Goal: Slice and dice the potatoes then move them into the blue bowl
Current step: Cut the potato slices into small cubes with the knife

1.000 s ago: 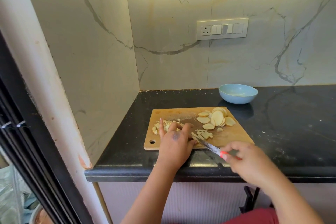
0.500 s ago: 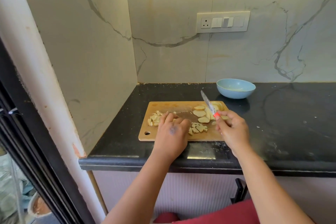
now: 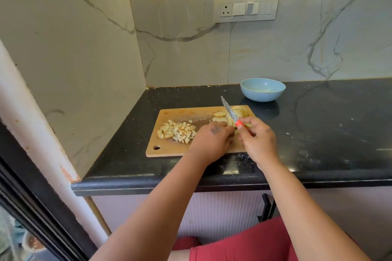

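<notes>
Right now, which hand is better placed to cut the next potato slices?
Right. The right hand already holds the knife over the slices; the left hand rests on the board, holding no tool.

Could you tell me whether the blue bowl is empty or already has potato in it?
Empty. The blue bowl shows only its bare inside, while the diced potato and slices lie on the cutting board.

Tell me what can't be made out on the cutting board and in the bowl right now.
- Head view: what the left hand touches is hidden under the hand itself.
- Head view: the knife handle is mostly covered by the right hand; only a red end shows.
- Head view: some slices sit behind the blade and hands, so no count.
- Head view: the bowl floor is hidden by its near wall.
</notes>
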Action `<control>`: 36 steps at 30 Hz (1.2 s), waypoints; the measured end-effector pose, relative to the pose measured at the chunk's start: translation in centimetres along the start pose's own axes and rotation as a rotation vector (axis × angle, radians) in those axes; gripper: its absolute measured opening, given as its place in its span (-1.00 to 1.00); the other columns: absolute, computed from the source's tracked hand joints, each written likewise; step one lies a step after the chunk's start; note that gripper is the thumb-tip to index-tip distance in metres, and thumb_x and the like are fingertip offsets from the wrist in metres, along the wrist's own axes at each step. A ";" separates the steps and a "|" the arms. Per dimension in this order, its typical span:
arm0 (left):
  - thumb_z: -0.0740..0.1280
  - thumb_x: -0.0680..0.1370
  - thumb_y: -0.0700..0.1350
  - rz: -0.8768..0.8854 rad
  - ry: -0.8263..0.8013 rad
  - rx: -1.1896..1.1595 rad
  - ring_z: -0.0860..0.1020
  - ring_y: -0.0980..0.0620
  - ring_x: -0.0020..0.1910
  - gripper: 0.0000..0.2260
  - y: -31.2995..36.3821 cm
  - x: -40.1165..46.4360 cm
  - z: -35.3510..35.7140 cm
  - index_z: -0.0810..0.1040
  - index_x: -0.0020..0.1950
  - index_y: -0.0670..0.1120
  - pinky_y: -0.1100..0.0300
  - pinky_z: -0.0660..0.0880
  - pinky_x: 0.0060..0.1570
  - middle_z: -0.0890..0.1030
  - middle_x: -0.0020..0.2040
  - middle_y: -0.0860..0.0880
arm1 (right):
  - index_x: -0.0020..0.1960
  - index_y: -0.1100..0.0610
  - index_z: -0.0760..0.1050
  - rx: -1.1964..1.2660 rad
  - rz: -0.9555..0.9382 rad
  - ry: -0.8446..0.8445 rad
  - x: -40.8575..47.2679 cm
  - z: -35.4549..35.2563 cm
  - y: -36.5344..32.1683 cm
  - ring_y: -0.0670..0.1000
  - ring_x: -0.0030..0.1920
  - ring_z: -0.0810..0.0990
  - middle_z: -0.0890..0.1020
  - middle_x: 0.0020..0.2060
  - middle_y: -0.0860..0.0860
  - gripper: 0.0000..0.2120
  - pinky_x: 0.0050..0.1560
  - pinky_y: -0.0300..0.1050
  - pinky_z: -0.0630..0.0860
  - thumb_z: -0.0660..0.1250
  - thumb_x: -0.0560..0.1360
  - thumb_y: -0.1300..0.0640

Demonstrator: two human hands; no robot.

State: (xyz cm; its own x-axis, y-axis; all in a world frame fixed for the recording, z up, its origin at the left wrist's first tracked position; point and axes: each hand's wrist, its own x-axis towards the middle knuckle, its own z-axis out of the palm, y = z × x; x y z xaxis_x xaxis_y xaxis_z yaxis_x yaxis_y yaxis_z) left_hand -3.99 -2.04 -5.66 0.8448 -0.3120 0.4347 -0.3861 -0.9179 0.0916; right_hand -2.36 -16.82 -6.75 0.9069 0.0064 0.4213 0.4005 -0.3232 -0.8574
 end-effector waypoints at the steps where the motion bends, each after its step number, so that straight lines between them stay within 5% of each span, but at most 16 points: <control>1: 0.24 0.57 -0.12 0.009 -0.010 0.008 0.51 -0.16 -0.08 -0.87 -0.2 0.1 0.0 0.54 -0.01 -0.14 -0.03 0.49 -0.13 0.54 -0.10 -0.09 | 0.01 -0.13 0.54 -0.012 -0.007 -0.002 0.1 0.0 0.0 -0.10 -0.30 0.59 0.66 -0.32 -0.07 -0.91 -0.28 -0.22 0.41 0.33 0.55 0.06; 5: 0.21 0.60 -0.11 0.041 -0.027 0.046 0.53 -0.17 -0.05 -0.84 -0.6 0.3 -0.3 0.52 0.03 -0.16 -0.03 0.47 -0.09 0.54 -0.06 -0.11 | 0.01 -0.11 0.54 -0.029 -0.032 -0.006 0.0 0.0 0.1 -0.04 -0.32 0.59 0.63 -0.40 -0.04 -0.91 -0.30 -0.15 0.47 0.33 0.55 0.07; 8: 0.18 0.62 -0.04 -0.010 -0.048 0.137 0.52 -0.06 0.09 -0.82 -1.6 0.1 -0.7 0.51 0.10 -0.07 0.01 0.31 0.19 0.56 0.05 -0.01 | -0.01 -0.14 0.51 -0.028 -0.052 -0.019 -0.2 -0.1 -0.2 0.05 -0.30 0.58 0.63 -0.39 0.03 -0.89 -0.26 -0.09 0.50 0.33 0.56 0.08; 14: 0.12 0.65 -0.01 -0.125 -0.076 0.357 0.40 -0.04 0.27 -0.73 -4.0 -0.5 -2.3 0.48 0.30 0.01 -0.09 0.14 0.39 0.54 0.22 0.06 | 0.03 -0.11 0.51 -0.018 -0.038 -0.039 -0.4 -0.2 -0.4 -0.04 -0.28 0.61 0.63 -0.39 -0.04 -0.91 -0.30 -0.22 0.44 0.32 0.56 0.07; 19: 0.12 0.65 -0.03 -0.304 -0.129 0.464 0.37 -0.09 0.25 -0.77 -6.0 -0.1 -3.5 0.54 0.17 0.01 -0.10 0.25 0.29 0.54 0.16 0.00 | 0.04 -0.09 0.53 -0.010 -0.012 -0.042 -0.4 -0.3 -0.6 -0.08 -0.29 0.60 0.63 -0.38 -0.06 -0.91 -0.31 -0.26 0.42 0.32 0.56 0.07; 26: 0.19 0.60 -0.28 -0.470 0.090 0.106 0.47 -0.05 0.00 -0.79 -7.7 0.2 -4.9 0.50 0.17 -0.08 0.13 0.42 -0.16 0.51 0.06 -0.06 | 0.04 -0.08 0.53 0.020 0.039 0.000 -0.4 -0.4 -1.0 -0.21 -0.35 0.56 0.63 -0.36 -0.09 -0.90 -0.44 -0.45 0.37 0.33 0.56 0.10; 31: 0.17 0.51 -0.43 -0.489 0.037 0.030 0.47 -0.05 0.09 -0.58 -7.6 0.5 -5.3 0.47 0.28 -0.08 0.07 0.54 0.00 0.45 0.19 -0.06 | 0.06 -0.12 0.52 -0.021 0.033 0.020 -0.4 -0.3 -0.9 -0.09 -0.26 0.60 0.63 -0.34 -0.13 -0.87 -0.33 -0.25 0.44 0.32 0.56 0.09; 36: 0.29 0.58 -0.22 -0.494 -0.004 -0.054 0.52 0.00 0.03 -0.84 -7.5 0.9 -5.0 0.57 0.12 -0.04 0.15 0.53 -0.04 0.56 0.13 -0.09 | 0.06 -0.11 0.52 -0.032 0.019 0.018 -0.2 -0.2 -0.6 -0.07 -0.26 0.59 0.62 -0.36 -0.14 -0.88 -0.32 -0.22 0.44 0.32 0.57 0.09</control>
State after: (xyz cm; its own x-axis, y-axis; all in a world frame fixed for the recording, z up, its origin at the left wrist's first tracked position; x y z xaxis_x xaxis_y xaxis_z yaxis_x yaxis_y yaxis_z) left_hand -2.23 5.78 -1.50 0.9332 0.1557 0.3238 0.0420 -0.9423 0.3322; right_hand -2.83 -16.86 -6.28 0.9118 -0.0166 0.4104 0.3786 -0.3531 -0.8556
